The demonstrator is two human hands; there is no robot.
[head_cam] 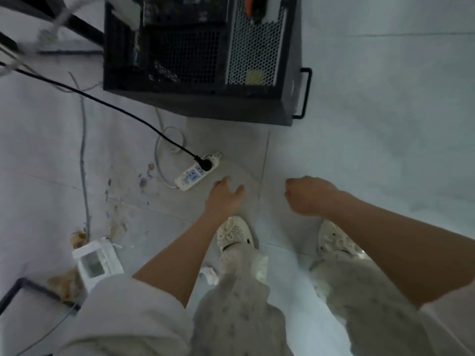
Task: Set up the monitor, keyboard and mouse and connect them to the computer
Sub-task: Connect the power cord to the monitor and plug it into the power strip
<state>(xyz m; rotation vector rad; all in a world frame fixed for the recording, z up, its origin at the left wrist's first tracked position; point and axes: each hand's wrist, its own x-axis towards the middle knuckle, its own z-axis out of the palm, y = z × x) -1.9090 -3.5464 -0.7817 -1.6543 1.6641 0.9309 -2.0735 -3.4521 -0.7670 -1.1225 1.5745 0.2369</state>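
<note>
- Two hands hang low centre: left hand (223, 195) fingers loosely apart, right hand (307, 195) curled, both empty.
- Mid-frame, power strip (198, 171) with one black plug (205, 163) seated.
- Top centre, computer (203, 57), rear ports showing; best to crouch and match each connector before pushing.

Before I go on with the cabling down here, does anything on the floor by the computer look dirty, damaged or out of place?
Yes. Brownish stains and crumpled scraps mark the floor tiles left of the power strip, which lies askew with one black plug in it. The computer tower looks intact. Both hands, left and right, hold nothing.
</note>
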